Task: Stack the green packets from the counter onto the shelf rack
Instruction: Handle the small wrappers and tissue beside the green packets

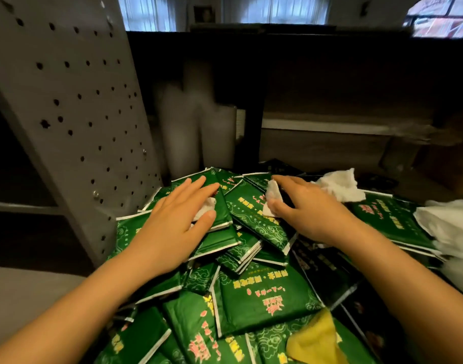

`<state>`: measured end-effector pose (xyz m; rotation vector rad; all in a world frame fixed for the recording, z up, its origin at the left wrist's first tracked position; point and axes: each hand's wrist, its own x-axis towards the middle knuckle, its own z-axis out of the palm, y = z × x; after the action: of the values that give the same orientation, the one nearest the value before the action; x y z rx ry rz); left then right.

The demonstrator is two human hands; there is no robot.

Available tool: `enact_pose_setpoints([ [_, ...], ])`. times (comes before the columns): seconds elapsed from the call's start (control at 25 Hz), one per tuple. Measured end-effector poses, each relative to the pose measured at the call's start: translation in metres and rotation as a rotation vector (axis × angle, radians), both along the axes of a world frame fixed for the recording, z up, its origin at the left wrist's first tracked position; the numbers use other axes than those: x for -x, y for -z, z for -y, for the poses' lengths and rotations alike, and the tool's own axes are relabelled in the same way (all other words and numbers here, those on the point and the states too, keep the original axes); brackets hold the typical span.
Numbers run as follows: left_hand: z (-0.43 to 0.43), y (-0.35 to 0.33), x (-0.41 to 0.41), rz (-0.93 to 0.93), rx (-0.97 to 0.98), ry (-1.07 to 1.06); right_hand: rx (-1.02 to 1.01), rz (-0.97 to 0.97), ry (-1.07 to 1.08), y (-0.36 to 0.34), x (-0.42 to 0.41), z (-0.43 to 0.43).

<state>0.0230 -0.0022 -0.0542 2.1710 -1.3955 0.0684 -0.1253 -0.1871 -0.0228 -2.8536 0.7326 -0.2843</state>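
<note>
A heap of several green packets [254, 292] with gold and red print covers the counter in front of me. My left hand [172, 227] lies flat on packets at the heap's far left, fingers straight, with a white tissue scrap [205, 207] under its thumb side. My right hand [301, 208] reaches over a green packet [254, 219] near the top of the pile and pinches a small white tissue piece [273, 197] between thumb and fingers. The shelf rack with its grey perforated side panel [75, 109] stands to the left.
Crumpled white tissue [340, 186] lies behind my right hand, and more white paper [445, 227] sits at the right edge. A yellow cloth [317, 340] rests on the packets at the bottom. Pale cylindrical rolls [199, 127] stand behind the heap against dark wooden shelving.
</note>
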Motion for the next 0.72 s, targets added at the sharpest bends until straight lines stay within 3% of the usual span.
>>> enact_pose_setpoints([
  [0.24,-0.002,-0.011,0.012,0.042,-0.014,0.036,0.048,0.094,-0.049,-0.01,0.018,-0.009],
  [0.4,-0.006,-0.013,0.025,0.04,0.065,0.085,0.308,0.021,0.163,-0.015,0.034,-0.008],
  [0.56,-0.007,-0.018,0.034,0.027,0.128,0.104,0.042,-0.144,0.263,-0.021,0.037,0.006],
  [0.72,0.0,-0.025,0.041,0.02,0.18,0.093,0.014,-0.108,0.221,-0.019,0.031,0.01],
])
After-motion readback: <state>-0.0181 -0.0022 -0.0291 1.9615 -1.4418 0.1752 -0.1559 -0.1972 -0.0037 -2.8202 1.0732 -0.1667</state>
